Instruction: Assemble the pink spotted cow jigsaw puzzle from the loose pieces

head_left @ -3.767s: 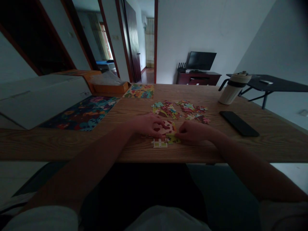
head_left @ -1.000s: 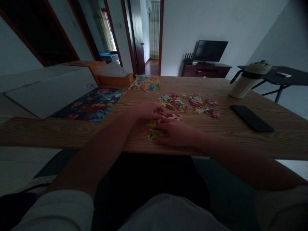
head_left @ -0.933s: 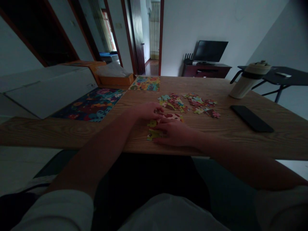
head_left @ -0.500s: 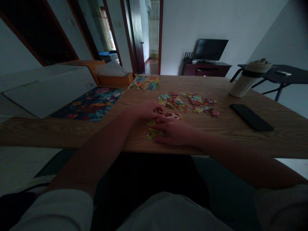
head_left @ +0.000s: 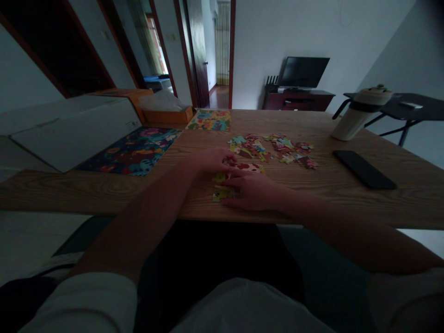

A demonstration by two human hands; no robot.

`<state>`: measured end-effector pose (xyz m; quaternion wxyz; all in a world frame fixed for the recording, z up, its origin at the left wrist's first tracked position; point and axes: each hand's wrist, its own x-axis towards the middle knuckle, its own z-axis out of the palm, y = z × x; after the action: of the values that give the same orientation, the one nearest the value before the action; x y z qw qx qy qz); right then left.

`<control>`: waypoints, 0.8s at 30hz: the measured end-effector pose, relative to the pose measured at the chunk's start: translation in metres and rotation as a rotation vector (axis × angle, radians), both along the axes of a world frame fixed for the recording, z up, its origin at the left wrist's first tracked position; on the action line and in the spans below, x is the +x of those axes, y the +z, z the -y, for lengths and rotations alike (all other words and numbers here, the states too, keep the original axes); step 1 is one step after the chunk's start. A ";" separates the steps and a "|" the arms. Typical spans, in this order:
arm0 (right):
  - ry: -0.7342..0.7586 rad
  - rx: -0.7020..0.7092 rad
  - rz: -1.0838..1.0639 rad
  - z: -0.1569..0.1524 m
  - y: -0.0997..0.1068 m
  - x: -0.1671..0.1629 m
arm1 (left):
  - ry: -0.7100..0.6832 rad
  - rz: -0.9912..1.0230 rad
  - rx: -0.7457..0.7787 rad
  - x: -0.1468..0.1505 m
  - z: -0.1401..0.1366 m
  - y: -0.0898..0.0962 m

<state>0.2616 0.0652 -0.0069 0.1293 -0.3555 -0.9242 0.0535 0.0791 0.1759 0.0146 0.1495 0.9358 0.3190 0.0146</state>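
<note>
A partly joined jigsaw puzzle (head_left: 222,194), yellow-green with a brown-and-white spotted patch, lies flat near the front edge of the table. My right hand (head_left: 251,189) rests over it with fingers spread, hiding its middle. At the puzzle's upper left corner is my left hand (head_left: 217,159). Its fingers are bent down together at the puzzle's edge, and whatever is between them is too dark and small to name. Just beyond both hands lies a loose heap of puzzle pieces (head_left: 253,145), with more loose pieces (head_left: 287,145) to its right.
On the right, a black phone (head_left: 364,169) lies flat near a white bottle (head_left: 354,118). A dark blue picture sheet (head_left: 135,148) lies at left beside a white box (head_left: 79,132). Farther back are an orange box (head_left: 168,115) and a colourful picture sheet (head_left: 210,120).
Both hands stay almost where they were over the puzzle. The whole view has shifted very slightly; no piece has clearly moved.
</note>
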 end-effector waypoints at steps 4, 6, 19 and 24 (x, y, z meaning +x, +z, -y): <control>-0.007 -0.013 0.009 0.000 0.001 0.002 | -0.002 0.005 -0.026 0.001 0.000 0.000; -0.007 -0.020 0.018 0.000 0.002 0.003 | -0.005 0.008 -0.035 0.001 0.001 0.001; -0.005 -0.203 -0.152 0.000 0.007 0.004 | 0.030 -0.005 -0.048 0.001 0.007 0.006; 0.021 -0.322 -0.134 -0.007 0.013 0.011 | 0.131 0.069 0.085 -0.003 0.007 0.021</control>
<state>0.2723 0.0721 0.0065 0.1312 -0.3575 -0.8967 0.2257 0.0760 0.1688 0.0357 0.1192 0.9172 0.3735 0.0700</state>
